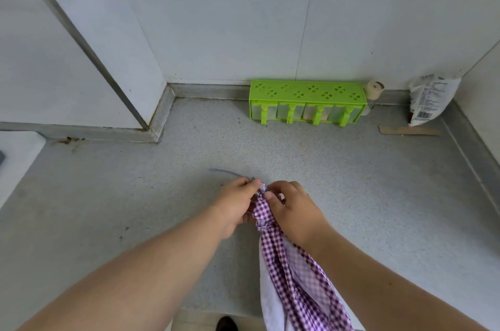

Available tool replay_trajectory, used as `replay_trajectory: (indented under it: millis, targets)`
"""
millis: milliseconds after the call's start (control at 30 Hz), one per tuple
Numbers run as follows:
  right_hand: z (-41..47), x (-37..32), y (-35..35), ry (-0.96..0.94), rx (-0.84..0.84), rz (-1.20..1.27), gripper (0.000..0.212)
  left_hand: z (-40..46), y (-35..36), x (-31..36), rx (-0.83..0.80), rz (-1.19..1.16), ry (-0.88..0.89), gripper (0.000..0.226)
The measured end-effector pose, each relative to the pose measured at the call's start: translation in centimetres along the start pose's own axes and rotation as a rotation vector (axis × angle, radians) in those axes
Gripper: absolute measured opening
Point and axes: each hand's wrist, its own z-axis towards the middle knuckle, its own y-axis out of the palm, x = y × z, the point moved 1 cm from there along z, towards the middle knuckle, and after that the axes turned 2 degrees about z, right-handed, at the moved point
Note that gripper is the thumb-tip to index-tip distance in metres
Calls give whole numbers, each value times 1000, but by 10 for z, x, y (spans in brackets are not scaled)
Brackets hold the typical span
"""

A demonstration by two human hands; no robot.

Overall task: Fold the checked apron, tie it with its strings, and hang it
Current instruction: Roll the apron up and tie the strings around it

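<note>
Purple-and-white checked apron (281, 257) lies bunched on the grey desk (135, 195), its tail trailing off the near edge; left hand (234, 205) and right hand (293, 207) both pinch its gathered top, where a grey string (224, 172) pokes out, well in front of the green spice rack (307, 102). Tying looks underway; next, cinch the knot. Open desk surrounds the apron

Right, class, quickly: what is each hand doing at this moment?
Left hand: fingers curled, pinching the top of the bunched purple-and-white checked cloth apron.
Right hand: fingers curled, pinching the same apron top.
</note>
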Motion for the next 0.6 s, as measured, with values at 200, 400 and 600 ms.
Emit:
replay_trajectory:
  millis: [200, 400, 600]
  targets:
    - [-2, -31, -8, -7, -70, 50, 18, -30, -12, 20, -55, -4, 83, 27]
    - [-8, -52, -13, 69, -102, -22, 10, -50, -26, 29, -89, 15, 44, 24]
    - [-5, -54, -12, 249, -42, 257, 17, -43, -42, 9, 110, -78, -167, 12]
